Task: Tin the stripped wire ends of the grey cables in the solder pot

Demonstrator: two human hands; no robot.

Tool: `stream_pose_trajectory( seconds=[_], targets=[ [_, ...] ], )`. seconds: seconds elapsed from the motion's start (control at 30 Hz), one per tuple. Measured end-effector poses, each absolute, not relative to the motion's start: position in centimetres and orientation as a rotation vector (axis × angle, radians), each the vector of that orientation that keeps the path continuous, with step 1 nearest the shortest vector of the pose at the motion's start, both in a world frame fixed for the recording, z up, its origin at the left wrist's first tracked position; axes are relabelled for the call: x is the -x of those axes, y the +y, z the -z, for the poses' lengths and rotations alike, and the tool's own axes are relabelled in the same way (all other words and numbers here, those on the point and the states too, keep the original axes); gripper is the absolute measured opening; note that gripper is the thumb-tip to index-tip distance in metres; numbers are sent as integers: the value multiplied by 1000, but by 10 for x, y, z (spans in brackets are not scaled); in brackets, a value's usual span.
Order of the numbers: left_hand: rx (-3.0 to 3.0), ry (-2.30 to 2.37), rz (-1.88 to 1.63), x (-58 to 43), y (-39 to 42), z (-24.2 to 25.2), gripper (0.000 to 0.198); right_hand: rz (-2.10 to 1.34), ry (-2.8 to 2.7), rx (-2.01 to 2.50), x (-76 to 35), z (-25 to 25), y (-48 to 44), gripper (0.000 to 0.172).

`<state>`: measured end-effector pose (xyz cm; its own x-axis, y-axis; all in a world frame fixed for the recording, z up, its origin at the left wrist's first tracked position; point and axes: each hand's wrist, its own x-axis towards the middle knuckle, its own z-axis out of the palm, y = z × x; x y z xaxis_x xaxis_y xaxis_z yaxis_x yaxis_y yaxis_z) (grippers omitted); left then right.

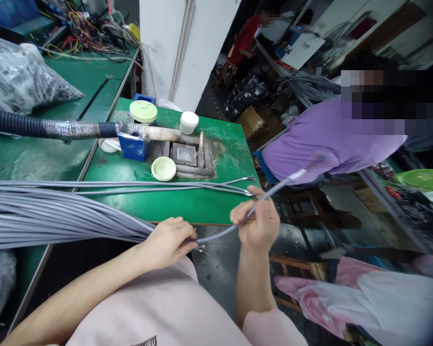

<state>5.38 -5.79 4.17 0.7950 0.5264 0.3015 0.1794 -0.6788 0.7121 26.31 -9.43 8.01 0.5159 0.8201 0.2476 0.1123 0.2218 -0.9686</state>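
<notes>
A thick bundle of grey cables (65,216) runs in from the left along the green table's front edge. My left hand (173,242) is closed round the bundle's right end, where a few stripped tips poke out below the fingers. One grey cable (216,236) leads from there to my right hand (260,221), whose fingers are wrapped round it. Past the right hand its stripped end points up and right, smeared by motion. Separate grey cables (187,184) lie across the green table (137,206), their bared wire ends near its right edge.
Behind the cables sits a solder pot (186,154), with a hose (57,129) leading towards it. A pale green bowl (163,168), a white tub (189,123) and a blue holder (133,146) stand around it. A person in purple (310,139) is at the right.
</notes>
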Motion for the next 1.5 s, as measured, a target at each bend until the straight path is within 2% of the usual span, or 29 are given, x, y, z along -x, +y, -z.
stream_pose_trajectory(
  seconds=[0.13, 0.23, 0.37, 0.53, 0.77, 1.2, 1.37, 1.5],
  targets=[
    [-1563, 726, -789, -38, -52, -38, 26, -987, -1544, 1502, -232, -75, -106, 27],
    [-1083, 826, -910, -31, -42, -38, 25, -1044, -1860, 1515, -210, -64, -111, 26],
    [-827, 860, -948, -24, -36, -34, 24, -1078, -2006, 1486, -203, -55, -114, 25],
    [-797, 741, -879, -23, -45, -23, 26, -1202, -1901, 1396, -200, -50, -109, 28],
    [-744, 727, -928, -23, -47, -11, 23, -940, -1810, 1428, -187, -46, -101, 28],
    [-639, 806, -1042, -22, -37, -22, 28, -844, -1893, 1415, -187, -47, -98, 27],
    [-753, 848, -1147, -28, -45, -14, 23, -829, -1767, 1487, -184, -45, -99, 26],
    [-1117, 895, -1360, -28, -54, -8, 15, -682, -1843, 1500, -180, -44, -98, 24]
  ],
)
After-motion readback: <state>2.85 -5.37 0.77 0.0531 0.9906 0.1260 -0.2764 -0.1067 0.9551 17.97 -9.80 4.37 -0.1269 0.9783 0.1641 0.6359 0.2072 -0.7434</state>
